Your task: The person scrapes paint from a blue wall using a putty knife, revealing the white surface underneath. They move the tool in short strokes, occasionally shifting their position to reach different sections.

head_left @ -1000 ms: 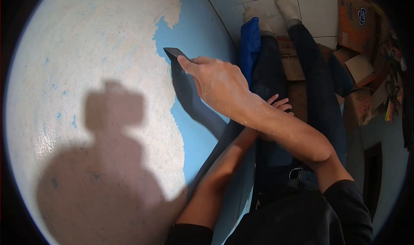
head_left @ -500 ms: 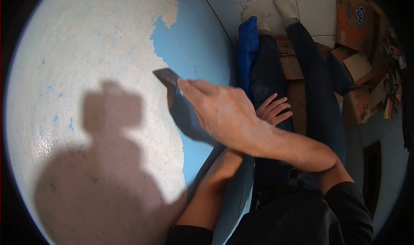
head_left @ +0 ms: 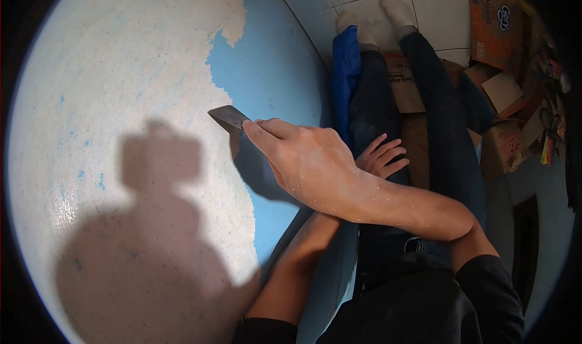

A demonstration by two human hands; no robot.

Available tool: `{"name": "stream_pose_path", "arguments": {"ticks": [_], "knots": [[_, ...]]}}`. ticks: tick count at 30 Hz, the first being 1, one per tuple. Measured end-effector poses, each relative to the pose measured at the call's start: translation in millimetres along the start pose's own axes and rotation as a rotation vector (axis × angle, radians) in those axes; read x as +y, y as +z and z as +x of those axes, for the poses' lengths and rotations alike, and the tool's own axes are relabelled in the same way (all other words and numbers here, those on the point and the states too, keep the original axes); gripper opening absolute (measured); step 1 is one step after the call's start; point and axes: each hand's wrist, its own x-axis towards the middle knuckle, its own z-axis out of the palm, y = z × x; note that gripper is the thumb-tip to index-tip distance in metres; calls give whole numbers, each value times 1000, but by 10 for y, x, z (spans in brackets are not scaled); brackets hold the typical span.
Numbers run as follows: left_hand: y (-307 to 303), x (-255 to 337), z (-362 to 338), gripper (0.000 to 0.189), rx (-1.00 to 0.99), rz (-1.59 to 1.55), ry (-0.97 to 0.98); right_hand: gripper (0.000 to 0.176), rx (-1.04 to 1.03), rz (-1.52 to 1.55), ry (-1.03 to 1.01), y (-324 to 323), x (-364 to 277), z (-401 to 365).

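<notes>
My right hand (head_left: 312, 162) is closed around a paint scraper (head_left: 227, 117), whose handle is hidden in the fist. The scraper's metal blade is at the wall, by the ragged border between blue paint (head_left: 267, 71) and the whitish stripped surface (head_left: 151, 59). Specks of pale dust dot my right wrist and forearm. Beneath that arm crosses my left forearm, and my left hand (head_left: 383, 157) lies with fingers spread on my thigh in dark jeans (head_left: 379, 101), holding nothing.
Blue cloth (head_left: 346, 65) lies between my leg and the wall. An orange cardboard box (head_left: 494, 29), further boxes (head_left: 506, 144) and loose packets stand on the right. My socked feet (head_left: 397, 13) rest on white floor tiles (head_left: 439, 16). Shadows fall across the wall.
The scraper and my right hand have shifted slightly down and left along the paint border, and the blade's angle has changed a little. My left hand stays on the thigh.
</notes>
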Motion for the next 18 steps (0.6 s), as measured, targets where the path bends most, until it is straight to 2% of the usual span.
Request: {"name": "stream_pose_path", "arguments": {"ticks": [5, 8, 11, 12, 18], "knots": [[1, -6, -28, 51, -9, 156, 64, 41, -73, 15, 48, -28, 102, 191], [126, -32, -56, 47, 24, 43, 22, 39, -8, 21, 18, 35, 11, 5], [20, 50, -48, 42, 2, 7, -5, 28, -28, 20, 59, 30, 85, 180], [12, 44, -36, 42, -3, 14, 4, 28, 9, 22, 45, 49, 161, 299], [66, 30, -46, 39, 33, 20, 0, 29, -57, 37, 51, -25, 127, 212]]}}
